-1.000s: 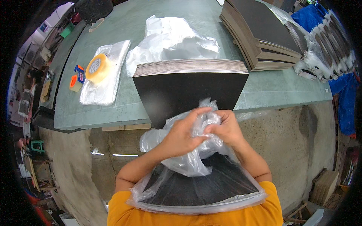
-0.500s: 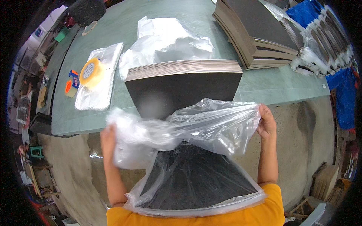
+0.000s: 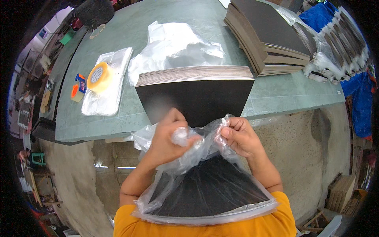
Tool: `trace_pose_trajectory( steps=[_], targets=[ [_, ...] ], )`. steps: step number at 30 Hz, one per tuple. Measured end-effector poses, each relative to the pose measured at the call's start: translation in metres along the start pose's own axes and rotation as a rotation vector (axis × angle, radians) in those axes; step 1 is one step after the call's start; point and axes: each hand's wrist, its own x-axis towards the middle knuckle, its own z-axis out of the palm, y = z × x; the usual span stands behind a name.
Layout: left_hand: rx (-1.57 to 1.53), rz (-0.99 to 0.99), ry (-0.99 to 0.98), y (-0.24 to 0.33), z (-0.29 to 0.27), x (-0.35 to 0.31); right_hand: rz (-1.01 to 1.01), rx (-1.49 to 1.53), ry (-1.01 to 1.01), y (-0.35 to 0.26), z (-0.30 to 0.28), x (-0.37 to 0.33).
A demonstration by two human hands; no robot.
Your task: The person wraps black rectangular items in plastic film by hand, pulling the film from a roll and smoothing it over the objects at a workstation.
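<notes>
Hands — left and right — grip bunched clear plastic covering a black board.

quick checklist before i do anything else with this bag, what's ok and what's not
1. Left hand gripping the clear plastic bag: ok, curled around bunched film.
2. Right hand gripping it: ok, thumb and fingers pinch the film.
3. Black board inside the bag: ok, seen through the film.
4. Bag's far end smooth and flat: not ok, crumpled at the hands.
5. Tape roll on the table: ok, resting on the folded plastic.
6. Film free of tears: cannot tell.
</notes>
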Motion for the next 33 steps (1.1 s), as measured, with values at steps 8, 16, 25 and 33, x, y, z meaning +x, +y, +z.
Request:
trace_pose_trajectory(
  steps=[8, 16, 25, 33],
  targets=[
    [-0.311, -0.162, 0.046, 0.014, 0.018, 0.001, 0.156, 0.139, 0.139, -0.010, 0.018, 0.003],
    [-0.132, -0.088, -0.097, 0.006, 0.024, 0.007, 0.125, -0.580, -0.037, -0.006, 0.005, -0.003],
    [-0.327, -0.113, -0.077, 0.013, 0.023, 0.008, -0.004, -0.389, 0.031, 0.004, -0.001, 0.006],
    [0.174, -0.383, 0.608, -0.001, -0.077, -0.016, -0.013, -0.459, 0.065, -0.015, -0.015, -0.013]
  ],
)
